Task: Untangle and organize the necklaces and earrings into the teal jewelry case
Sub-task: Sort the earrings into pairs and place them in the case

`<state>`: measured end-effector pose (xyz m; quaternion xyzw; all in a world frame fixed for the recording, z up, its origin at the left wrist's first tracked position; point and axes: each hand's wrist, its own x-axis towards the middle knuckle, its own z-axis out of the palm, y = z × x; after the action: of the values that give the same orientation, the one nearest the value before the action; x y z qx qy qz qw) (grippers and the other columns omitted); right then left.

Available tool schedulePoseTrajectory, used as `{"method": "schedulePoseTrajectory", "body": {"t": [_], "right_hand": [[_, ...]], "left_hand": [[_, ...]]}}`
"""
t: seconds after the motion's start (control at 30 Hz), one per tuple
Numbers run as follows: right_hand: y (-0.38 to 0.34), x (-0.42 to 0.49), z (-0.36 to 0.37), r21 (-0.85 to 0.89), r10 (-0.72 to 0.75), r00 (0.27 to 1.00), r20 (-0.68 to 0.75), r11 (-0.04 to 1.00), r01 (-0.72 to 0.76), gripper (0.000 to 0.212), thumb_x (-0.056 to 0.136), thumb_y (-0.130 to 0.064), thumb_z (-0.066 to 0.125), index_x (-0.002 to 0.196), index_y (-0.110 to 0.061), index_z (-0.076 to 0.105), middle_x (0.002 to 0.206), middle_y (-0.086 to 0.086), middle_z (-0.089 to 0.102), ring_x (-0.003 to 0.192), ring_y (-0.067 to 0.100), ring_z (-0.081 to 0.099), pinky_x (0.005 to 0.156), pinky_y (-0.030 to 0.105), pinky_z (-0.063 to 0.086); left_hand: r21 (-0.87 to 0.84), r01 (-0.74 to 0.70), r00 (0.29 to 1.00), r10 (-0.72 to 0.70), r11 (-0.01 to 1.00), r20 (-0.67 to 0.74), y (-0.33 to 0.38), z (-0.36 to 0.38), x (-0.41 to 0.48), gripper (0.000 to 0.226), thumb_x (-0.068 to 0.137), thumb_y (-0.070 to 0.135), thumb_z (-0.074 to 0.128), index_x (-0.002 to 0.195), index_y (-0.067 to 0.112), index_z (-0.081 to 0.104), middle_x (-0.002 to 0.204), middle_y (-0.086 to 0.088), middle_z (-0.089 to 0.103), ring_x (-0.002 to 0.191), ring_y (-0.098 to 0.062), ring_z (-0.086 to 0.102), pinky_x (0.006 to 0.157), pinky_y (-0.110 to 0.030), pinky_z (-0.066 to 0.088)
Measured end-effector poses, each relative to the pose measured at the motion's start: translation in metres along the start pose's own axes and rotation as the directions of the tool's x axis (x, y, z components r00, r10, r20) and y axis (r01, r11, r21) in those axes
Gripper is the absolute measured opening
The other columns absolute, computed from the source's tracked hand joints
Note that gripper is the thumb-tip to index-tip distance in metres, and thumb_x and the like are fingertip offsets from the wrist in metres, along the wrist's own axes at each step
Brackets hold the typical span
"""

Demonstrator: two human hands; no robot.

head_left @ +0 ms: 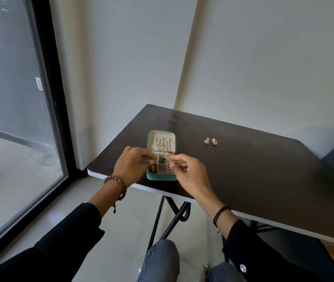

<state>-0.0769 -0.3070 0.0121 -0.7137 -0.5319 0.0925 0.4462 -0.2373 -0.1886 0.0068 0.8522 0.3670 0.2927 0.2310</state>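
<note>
Teal jewelry case (162, 178) lies open, cream-lined, lid flat back just beyond the fingertips of left hand (131, 163) & right hand (190, 171). Necklaces (161, 144), silver & gold, lie in rows in the lid. Compartment tray sits under the fingertips, w/ a dark piece (163, 160) between them and a brownish piece (153, 169) just below the left ones. Two gold earrings (211, 141) lie well beyond the right fingertips, apart from case.

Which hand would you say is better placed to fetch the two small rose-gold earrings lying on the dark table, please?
Probably the right hand: the two rose-gold earrings lie to the right of the open teal jewelry case, nearer that hand; the left hand would have to cross over the case.
</note>
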Motion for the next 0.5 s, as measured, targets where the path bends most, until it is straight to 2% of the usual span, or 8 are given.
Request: {"method": "schedulePoseTrajectory", "body": {"t": [0.1,0.2,0.3,0.37,0.43,0.5], "right_hand": [[0.004,0.0,-0.007,0.002,0.001,1.0,-0.011,1.0,-0.001,0.021,0.095,-0.011,0.069,0.114,-0.018,0.076,0.097,-0.016,0.072,0.084,-0.016,0.063,0.075,0.001,0.047],[0.009,0.001,-0.015,0.003,0.005,1.0,-0.02,1.0,-0.005,0.02,0.096,-0.012,0.069,0.114,-0.018,0.076,0.099,-0.014,0.073,0.086,-0.013,0.064,0.076,0.001,0.047],[0.016,0.004,-0.028,0.008,0.026,0.999,-0.045,1.0,-0.026,0.018,0.097,-0.015,0.069,0.113,-0.02,0.075,0.099,-0.015,0.073,0.089,-0.01,0.065,0.075,0.001,0.047],[0.022,0.008,-0.037,0.019,0.05,0.997,-0.064,0.999,-0.049,0.016,0.097,-0.018,0.069,0.111,-0.021,0.075,0.1,-0.013,0.074,0.092,-0.006,0.066,0.074,0.001,0.047],[0.031,0.013,-0.048,0.024,0.081,0.993,-0.081,0.997,-0.08,0.014,0.097,-0.019,0.068,0.109,-0.023,0.075,0.098,-0.012,0.074,0.092,-0.003,0.067,0.074,0.004,0.048],[0.044,0.019,-0.058,0.019,0.11,0.989,-0.101,0.994,-0.109,0.013,0.097,-0.021,0.068,0.108,-0.024,0.074,0.098,-0.012,0.074,0.093,-0.002,0.067,0.074,0.008,0.048]], "left_hand": [[-0.01,0.002,1.0,-0.002,1.0,-0.006,0.007,0.002,0.006,0.018,0.089,0.023,0.072,0.107,0.023,0.075,0.119,-0.003,0.07,0.106,-0.024,0.061,0.08,-0.041,0.06],[-0.047,-0.011,1.0,0.011,0.999,0.003,0.025,0.005,0.011,0.019,0.089,0.022,0.071,0.108,0.022,0.074,0.122,0.0,0.068,0.112,-0.021,0.058,0.084,-0.04,0.059],[-0.12,-0.04,0.999,0.04,0.992,-0.004,0.054,0.012,0.02,0.018,0.092,0.021,0.068,0.108,0.019,0.074,0.105,0.009,0.066,0.1,-0.009,0.059,0.087,-0.028,0.053],[-0.169,-0.047,0.999,0.047,0.985,-0.005,0.076,0.019,0.029,0.018,0.094,0.019,0.065,0.109,0.017,0.073,0.101,0.009,0.066,0.095,-0.008,0.06,0.086,-0.025,0.051],[-0.224,-0.019,1.0,0.022,0.974,0.007,0.095,0.033,0.042,0.02,0.093,0.018,0.064,0.112,0.017,0.069,0.102,0.006,0.07,0.094,-0.009,0.063,0.086,-0.026,0.052],[-0.3,0.073,0.997,-0.075,0.951,0.005,0.112,0.053,0.056,0.024,0.091,0.018,0.065,0.114,0.021,0.065,0.101,0.007,0.072,0.096,-0.01,0.065,0.087,-0.029,0.054]]}}
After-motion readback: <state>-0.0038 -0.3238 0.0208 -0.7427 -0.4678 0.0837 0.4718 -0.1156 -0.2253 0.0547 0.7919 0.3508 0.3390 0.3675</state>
